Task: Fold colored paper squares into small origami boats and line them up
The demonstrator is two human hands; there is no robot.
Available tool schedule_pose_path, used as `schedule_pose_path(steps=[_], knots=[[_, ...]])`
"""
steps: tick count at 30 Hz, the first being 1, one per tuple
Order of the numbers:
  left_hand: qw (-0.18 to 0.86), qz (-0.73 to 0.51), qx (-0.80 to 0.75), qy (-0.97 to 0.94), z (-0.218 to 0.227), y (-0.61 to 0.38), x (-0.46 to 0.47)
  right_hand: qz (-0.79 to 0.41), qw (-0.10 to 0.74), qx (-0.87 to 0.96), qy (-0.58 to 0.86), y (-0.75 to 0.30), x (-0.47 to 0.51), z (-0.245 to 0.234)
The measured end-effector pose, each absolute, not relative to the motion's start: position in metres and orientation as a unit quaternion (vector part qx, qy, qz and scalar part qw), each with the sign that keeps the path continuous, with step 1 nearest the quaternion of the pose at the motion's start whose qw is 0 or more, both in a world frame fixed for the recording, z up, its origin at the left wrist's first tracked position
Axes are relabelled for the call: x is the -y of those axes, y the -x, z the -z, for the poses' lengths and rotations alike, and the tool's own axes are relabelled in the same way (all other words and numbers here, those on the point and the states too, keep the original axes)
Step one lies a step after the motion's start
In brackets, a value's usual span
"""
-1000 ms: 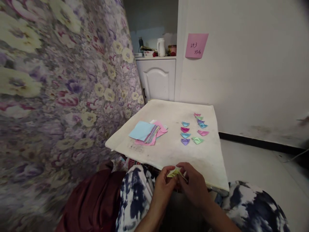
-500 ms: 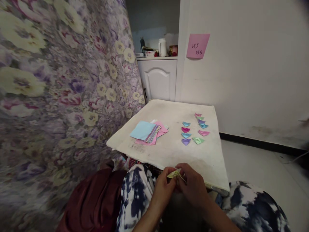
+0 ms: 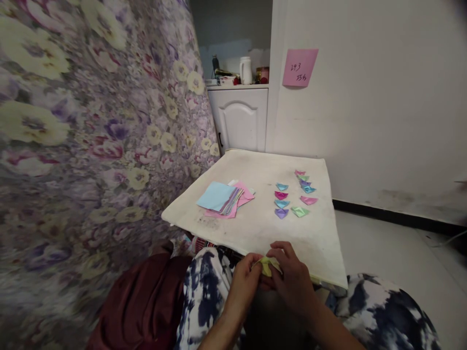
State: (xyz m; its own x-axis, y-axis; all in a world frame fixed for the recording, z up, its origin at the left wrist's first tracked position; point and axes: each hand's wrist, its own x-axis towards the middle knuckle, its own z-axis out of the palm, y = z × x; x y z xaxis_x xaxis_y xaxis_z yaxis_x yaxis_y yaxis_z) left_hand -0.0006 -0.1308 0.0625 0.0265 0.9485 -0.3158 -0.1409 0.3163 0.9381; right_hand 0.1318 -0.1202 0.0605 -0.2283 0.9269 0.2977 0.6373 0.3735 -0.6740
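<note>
Both my hands meet at the near edge of a low white table (image 3: pixel 255 165). My left hand (image 3: pixel 243 287) and my right hand (image 3: pixel 292 279) pinch a small folded yellow-green paper piece (image 3: pixel 268 265) between their fingertips, the fingers closed on it. A stack of coloured paper squares (image 3: pixel 222 198), light blue on top with pink beneath, lies on the table's left part. Several small folded paper shapes (image 3: pixel 292 194) in blue, pink, purple and green lie in two rows on the right part.
A floral curtain (image 3: pixel 91 136) hangs along the left. A white cabinet (image 3: pixel 241 119) with a jug and jars stands behind the table. A pink note (image 3: pixel 299 67) is stuck on the white wall. My patterned trouser knees (image 3: pixel 204 296) and a maroon cloth (image 3: pixel 142 301) lie below.
My fingers have shifted slightly on the yellow-green paper, which now sits lower and more covered by my right hand. The camera has drifted a little; things on the table have not moved.
</note>
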Motion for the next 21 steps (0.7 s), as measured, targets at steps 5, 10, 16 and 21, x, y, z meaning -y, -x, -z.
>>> schedule_pose_path(steps=[5,10,16,21], knots=[[0.637,-0.442,-0.536,-0.334,-0.067,-0.002,0.13,-0.187,0.332,0.776,0.502,-0.134,0.121,-0.058],[0.635,-0.443,-0.54,-0.331,-0.066,-0.002,0.128,-0.202,0.323,0.788,0.484,-0.136,0.121,-0.056],[0.61,-0.405,-0.558,-0.392,-0.059,0.002,0.124,-0.217,0.305,0.791,0.484,-0.139,0.118,-0.049],[0.569,-0.375,-0.568,-0.462,-0.046,-0.002,0.106,-0.163,0.225,0.805,0.524,-0.145,0.1,-0.055]])
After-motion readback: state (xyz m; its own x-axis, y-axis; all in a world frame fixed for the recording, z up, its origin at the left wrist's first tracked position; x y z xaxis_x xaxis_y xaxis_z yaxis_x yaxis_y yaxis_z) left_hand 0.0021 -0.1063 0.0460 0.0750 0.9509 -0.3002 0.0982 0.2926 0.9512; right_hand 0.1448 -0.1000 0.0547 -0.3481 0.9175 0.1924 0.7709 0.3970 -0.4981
